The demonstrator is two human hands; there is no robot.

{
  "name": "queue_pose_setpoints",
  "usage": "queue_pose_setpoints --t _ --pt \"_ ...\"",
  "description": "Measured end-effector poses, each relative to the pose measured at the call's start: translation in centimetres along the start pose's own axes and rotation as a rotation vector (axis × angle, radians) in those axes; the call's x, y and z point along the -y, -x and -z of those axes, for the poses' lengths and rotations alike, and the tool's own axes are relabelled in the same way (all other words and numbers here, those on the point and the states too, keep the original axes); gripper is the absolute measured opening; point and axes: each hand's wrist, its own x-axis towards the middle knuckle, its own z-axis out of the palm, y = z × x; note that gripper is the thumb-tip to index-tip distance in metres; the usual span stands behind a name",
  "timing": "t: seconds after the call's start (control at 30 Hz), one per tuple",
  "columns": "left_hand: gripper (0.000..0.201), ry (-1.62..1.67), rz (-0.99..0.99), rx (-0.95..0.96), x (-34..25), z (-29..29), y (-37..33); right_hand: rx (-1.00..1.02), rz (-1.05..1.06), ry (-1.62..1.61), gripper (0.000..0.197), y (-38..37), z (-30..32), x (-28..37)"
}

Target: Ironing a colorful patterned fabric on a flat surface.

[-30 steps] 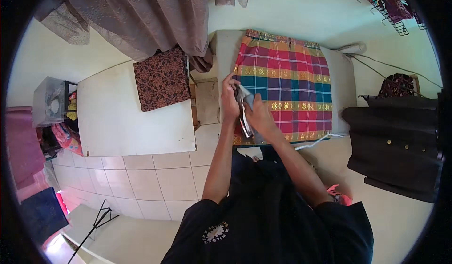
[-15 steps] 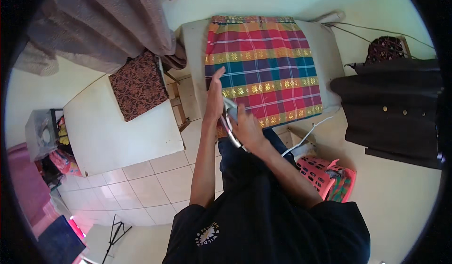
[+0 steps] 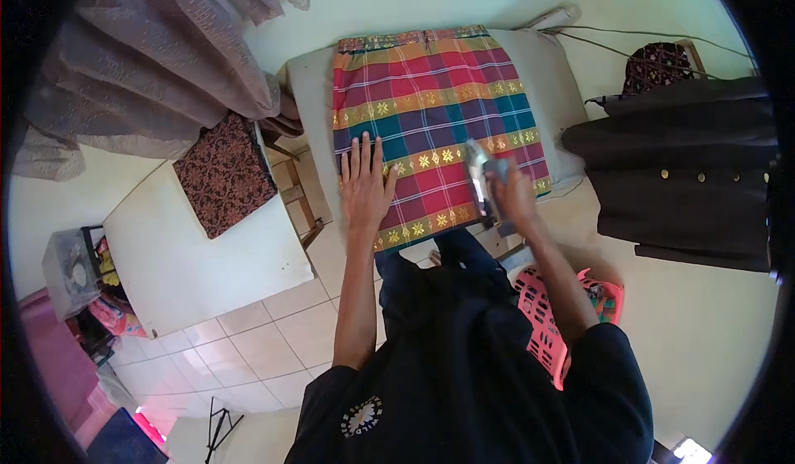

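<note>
The left hand (image 3: 364,192) lies spread on the plaid cloth (image 3: 439,91). The right hand (image 3: 517,199) grips a blurred, probably metal iron (image 3: 478,173).

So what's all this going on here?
A person's left hand lies flat, fingers spread, on a plaid cloth with gold motifs, laid out over a grey padded surface. The right hand grips a clothes iron at the cloth's near right part; blur hides whether it touches. A patterned brown cloth lies on the white table to the left.
</note>
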Motion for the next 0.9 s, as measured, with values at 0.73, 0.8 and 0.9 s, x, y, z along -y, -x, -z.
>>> queue_pose_setpoints --t 0.73,0.8,0.9 --pt "0.048 0.122 0.042 -0.091 -0.8 0.3 -0.7 -0.063 -0.027 -0.269 0.037 -6.6 3.7 -10.2" --pt "0.043 0.181 0.078 -0.115 -0.8 0.3 -1.0 0.125 0.138 -0.333 0.033 -4.8 3.8 -8.4" --pt "0.035 0.177 0.152 -0.176 -1.7 -0.4 -2.0 0.188 0.416 -0.126 0.037 -2.2 4.7 -3.5"
